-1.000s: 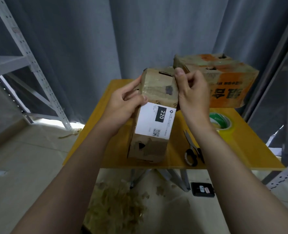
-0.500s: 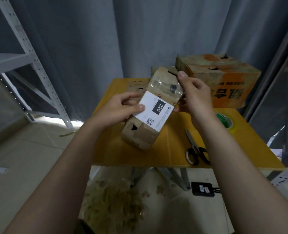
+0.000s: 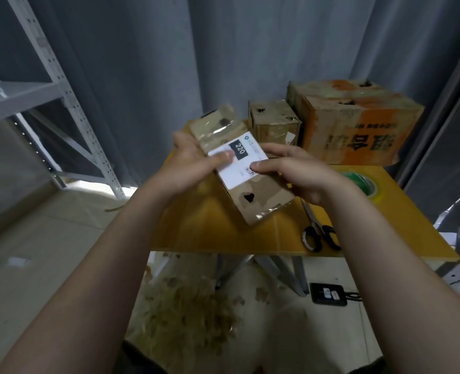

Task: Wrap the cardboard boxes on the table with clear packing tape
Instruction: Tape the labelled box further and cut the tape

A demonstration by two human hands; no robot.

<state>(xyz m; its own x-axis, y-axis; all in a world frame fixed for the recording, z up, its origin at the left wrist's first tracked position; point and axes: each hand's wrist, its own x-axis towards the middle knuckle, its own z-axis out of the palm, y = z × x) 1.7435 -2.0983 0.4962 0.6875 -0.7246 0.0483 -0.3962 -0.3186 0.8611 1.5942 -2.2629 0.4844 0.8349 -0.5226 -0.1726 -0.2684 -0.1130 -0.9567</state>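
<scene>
Brown white-labelled cardboard box, tape-slick: we judged it light, stiff; left hand and right hand gripped its long sides.

A long cardboard box with a white label is held tilted over the yellow table. The left hand and the right hand each grip one side of it, thumbs on the label. Behind it stand a small box and a large orange box. Scissors and a green tape roll lie to the right.
</scene>
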